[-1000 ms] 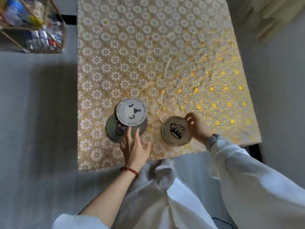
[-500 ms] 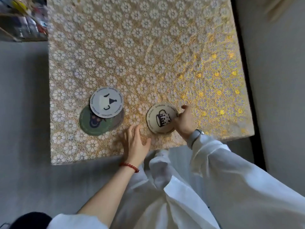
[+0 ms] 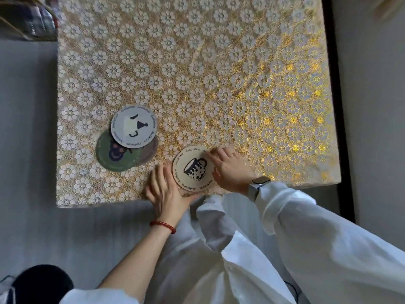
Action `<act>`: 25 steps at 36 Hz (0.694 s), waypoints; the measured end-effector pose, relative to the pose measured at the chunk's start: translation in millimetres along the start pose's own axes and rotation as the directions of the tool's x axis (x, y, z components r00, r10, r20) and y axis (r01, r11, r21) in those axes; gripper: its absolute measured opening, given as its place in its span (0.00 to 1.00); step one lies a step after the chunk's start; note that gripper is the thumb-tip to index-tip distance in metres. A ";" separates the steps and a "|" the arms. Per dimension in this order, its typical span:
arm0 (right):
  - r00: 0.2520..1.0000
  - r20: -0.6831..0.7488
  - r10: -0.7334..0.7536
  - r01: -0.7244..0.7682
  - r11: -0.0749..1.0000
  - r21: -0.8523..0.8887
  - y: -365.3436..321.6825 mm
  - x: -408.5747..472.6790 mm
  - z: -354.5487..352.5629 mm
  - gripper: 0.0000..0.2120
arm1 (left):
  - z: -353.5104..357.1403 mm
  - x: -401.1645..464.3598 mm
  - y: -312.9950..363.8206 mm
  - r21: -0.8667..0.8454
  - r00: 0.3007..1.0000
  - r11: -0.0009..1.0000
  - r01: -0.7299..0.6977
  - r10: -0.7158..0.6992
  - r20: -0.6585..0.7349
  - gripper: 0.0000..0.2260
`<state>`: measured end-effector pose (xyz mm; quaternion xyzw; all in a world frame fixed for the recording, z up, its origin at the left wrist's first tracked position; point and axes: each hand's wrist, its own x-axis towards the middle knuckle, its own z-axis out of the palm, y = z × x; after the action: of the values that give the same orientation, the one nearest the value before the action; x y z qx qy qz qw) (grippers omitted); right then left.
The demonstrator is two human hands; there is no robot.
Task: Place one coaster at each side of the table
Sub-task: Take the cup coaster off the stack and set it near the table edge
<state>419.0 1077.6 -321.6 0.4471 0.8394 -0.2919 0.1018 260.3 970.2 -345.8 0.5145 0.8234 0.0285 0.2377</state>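
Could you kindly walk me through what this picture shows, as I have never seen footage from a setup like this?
There is no machine here: a person wears a wide-angle camera on the head, so you look forward and down at their own two bare hands.

Below is a table covered with a gold and white flower-patterned cloth. Near its close edge lies a round beige coaster with a mug drawing. The left hand, with a red bead bracelet, touches its left rim, and the right hand, with a wristwatch, rests fingers on its right rim. The coaster lies flat; neither hand has lifted it.

Further left sits a loose pile: a pale grey coaster on top, overlapping a green coaster, with the edge of another, greyish one peeking out underneath. The white fabric below is the person's clothing.
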 end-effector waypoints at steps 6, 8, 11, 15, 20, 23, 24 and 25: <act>0.993 -0.024 0.111 -0.108 0.989 0.098 -2.6 -3.4 9.5 0.27 | -9.6 17.4 -9.7 0.013 0.987 0.987 -0.158 0.157 0.014 0.44; 0.986 -0.063 0.157 -0.144 0.974 0.174 -3.4 -5.1 6.9 0.25 | -17.3 27.2 -10.0 0.002 0.978 0.979 -0.206 0.205 0.031 0.42; 0.983 -0.047 0.179 -0.163 0.956 0.242 -2.6 -3.1 2.3 0.24 | -29.2 44.6 -6.9 -0.008 0.961 0.963 -0.271 0.271 0.064 0.39; 0.955 -0.071 0.289 -0.250 0.909 0.334 -4.0 1.6 3.7 0.16 | -33.7 61.0 -6.9 0.018 0.937 0.946 -0.325 0.319 0.141 0.38; 0.933 -0.067 0.354 -0.306 0.877 0.370 -7.1 -7.2 12.2 0.16 | -30.6 61.7 -18.2 -0.039 0.947 0.948 -0.316 0.317 0.047 0.34; 0.926 -0.106 0.362 -0.304 0.883 0.357 -9.7 -14.7 19.2 0.20 | -25.8 56.9 -21.3 -0.094 0.942 0.939 -0.332 0.335 0.028 0.28; 0.925 -0.120 0.361 -0.301 0.887 0.350 -10.6 -16.1 20.9 0.20 | -25.0 55.4 -21.2 -0.097 0.939 0.937 -0.334 0.340 0.050 0.28; 0.923 -0.130 0.361 -0.302 0.892 0.335 -11.0 -16.9 22.2 0.21 | -24.6 54.1 -21.0 -0.092 0.938 0.939 -0.331 0.338 0.079 0.30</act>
<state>417.9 1048.3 -327.9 0.6201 0.7001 -0.3542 -0.0009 213.1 1011.8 -349.7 0.6383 0.7100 0.0763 0.2874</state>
